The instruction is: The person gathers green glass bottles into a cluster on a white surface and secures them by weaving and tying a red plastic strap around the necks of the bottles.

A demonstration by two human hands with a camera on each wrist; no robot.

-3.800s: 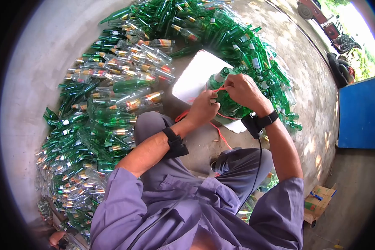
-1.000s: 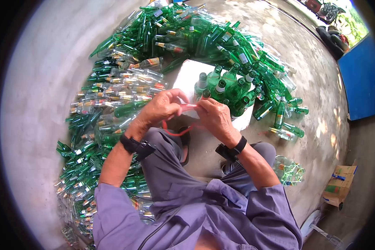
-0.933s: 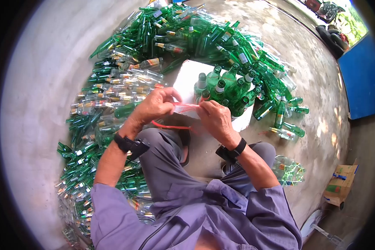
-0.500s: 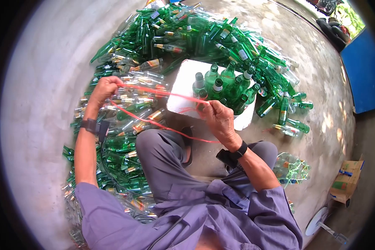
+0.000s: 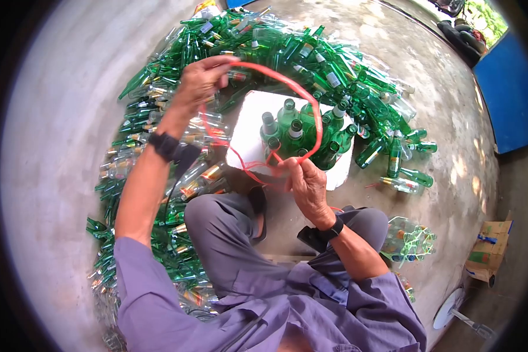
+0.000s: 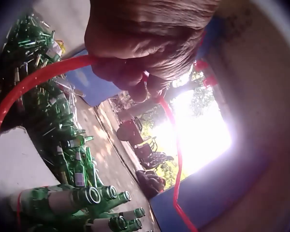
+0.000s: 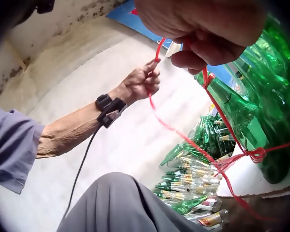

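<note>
Red plastic twine (image 5: 317, 111) arcs between the two hands over a cluster of upright green glass bottles (image 5: 296, 136). The left hand (image 5: 200, 81), raised at the far left of the bottles, grips the twine between curled fingers. Close to the near side of the bottles, the right hand (image 5: 308, 182) pinches the twine between thumb and fingers. In the right wrist view a knot (image 7: 257, 154) of the twine lies against the bottles' side, with a strand running round them. The bottles stand on a white foam board (image 5: 246, 126).
Green and clear bottles (image 5: 152, 126) lie heaped in a curve at left and behind. A net-like bundle of clear bottles (image 5: 409, 239) sits at right, with a cardboard box (image 5: 489, 249) beyond. The person's knees (image 5: 217, 220) flank the near floor.
From close together, the hands have drawn apart. The left hand swept left, then up and forward with the twine, which now bows in a loop over the bottles. The right hand dropped slightly.
</note>
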